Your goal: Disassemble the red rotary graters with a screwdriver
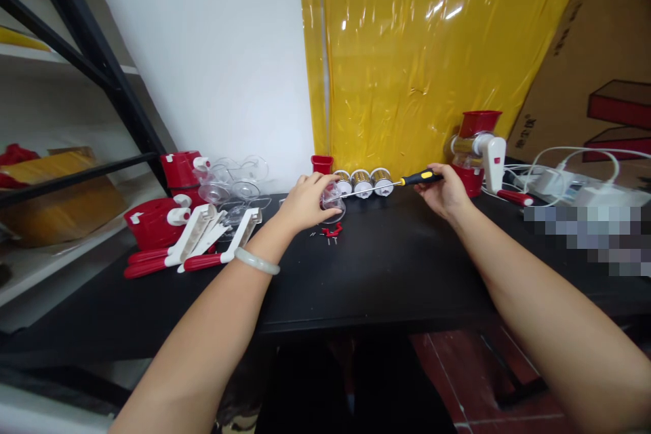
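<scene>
My left hand (308, 201) is closed around a clear plastic part (331, 202), most of it hidden by the fingers. In my right hand (444, 191) is a screwdriver (423, 178) with a black and yellow handle. Its long shaft points left, and the tip reaches the clear part; whether it sits on a screw I cannot make out. Below my left hand lie small red plastic pieces (333, 230) and several loose screws (329, 241). Just behind the shaft stand three metal grater drums (361, 184) with white rims. A red hopper (321, 164) rises behind my left hand.
Red housings (152, 224), white crank handles with red grips (241, 237) and clear plastic parts (237, 180) are grouped at the left. An assembled rotary grater (478, 149) stands at the right, beside white cables and plugs (554, 180). The black table (386, 278) meets a wall behind.
</scene>
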